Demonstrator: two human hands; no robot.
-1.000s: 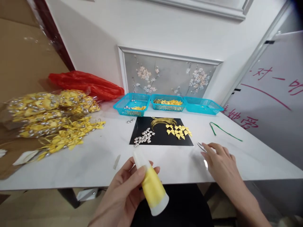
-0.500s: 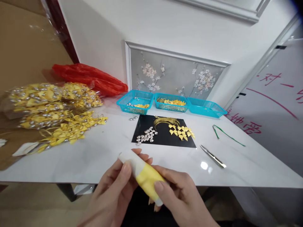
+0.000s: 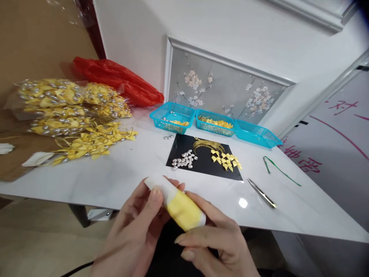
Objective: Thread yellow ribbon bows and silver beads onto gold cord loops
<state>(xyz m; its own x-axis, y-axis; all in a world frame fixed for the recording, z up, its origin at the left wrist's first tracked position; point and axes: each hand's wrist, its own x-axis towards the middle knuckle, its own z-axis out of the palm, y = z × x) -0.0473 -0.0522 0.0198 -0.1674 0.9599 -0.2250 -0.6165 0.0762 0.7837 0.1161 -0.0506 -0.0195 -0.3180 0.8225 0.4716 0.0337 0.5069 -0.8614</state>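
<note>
Both hands hold a small squeeze bottle [image 3: 179,204] with a white top half and yellow lower half, tilted over the table's near edge. My left hand [image 3: 138,227] wraps its fingers round the white cap end. My right hand [image 3: 216,238] grips the yellow base end from the right. Beyond the bottle lies a black mat [image 3: 206,159] with silver beads [image 3: 184,159], gold wires [image 3: 208,144] and yellow bows [image 3: 227,160]. Metal tweezers [image 3: 262,193] lie on the table to the right of the mat.
Three turquoise baskets [image 3: 215,124] line the back wall. Bags of yellow bow pieces [image 3: 69,115] and a red plastic bag [image 3: 118,80] fill the left of the white table [image 3: 100,181]. A green wire [image 3: 278,169] lies at the right, by a whiteboard [image 3: 337,146].
My right hand left the tweezers on the table and came over to grip the bottle's base. The bottle tipped from upright to lying slanted between both hands. The view shifted left.
</note>
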